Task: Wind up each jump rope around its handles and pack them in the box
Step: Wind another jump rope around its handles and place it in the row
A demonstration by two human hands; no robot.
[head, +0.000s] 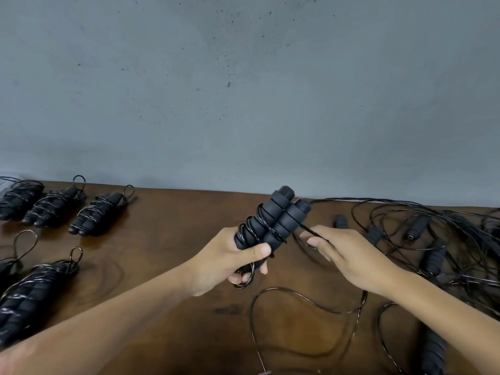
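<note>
My left hand (232, 262) grips the lower end of two black foam jump rope handles (276, 217) held side by side, tilted up to the right above the table. A few turns of thin black cord (266, 228) wrap their lower half. My right hand (343, 255) pinches the same cord just right of the handles. The loose rest of this cord (305, 300) loops over the table below my hands. No box is in view.
Several wound jump ropes (98, 212) lie in rows at the left of the brown table (167, 239). A tangle of unwound ropes and handles (433, 255) covers the right side. Another handle (433, 353) lies near the bottom right. A grey wall stands behind.
</note>
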